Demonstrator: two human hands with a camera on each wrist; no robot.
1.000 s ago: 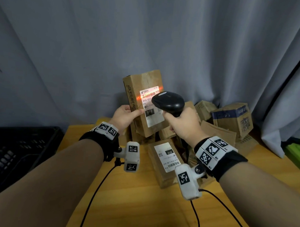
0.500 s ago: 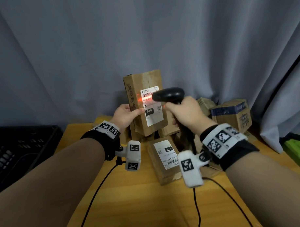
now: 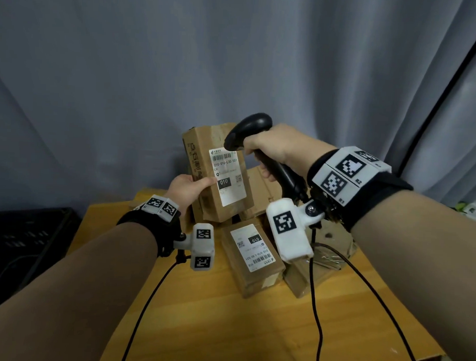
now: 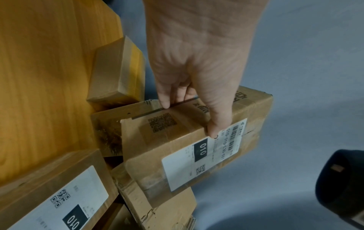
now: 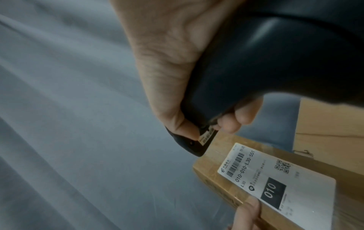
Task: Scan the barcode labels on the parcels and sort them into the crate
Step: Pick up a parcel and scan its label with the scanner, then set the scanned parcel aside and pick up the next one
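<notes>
My left hand grips a brown cardboard parcel upright above the table, thumb on its white label marked 010. In the left wrist view the left hand has its thumb on the label's edge and its fingers behind the parcel. A black barcode scanner is held by its handle in my right hand, its head at the parcel's upper right. The right wrist view shows the right hand wrapped round the scanner just above the label. No red light falls on the label.
More labelled parcels lie piled on the wooden table below my hands. A black crate stands at the left, beside the table. Cables trail over the tabletop. A grey curtain hangs behind.
The scanner's red line on the label has gone out. My right hand has lifted the scanner up and turned it to the parcel's upper right. The parcel has barely moved.
</notes>
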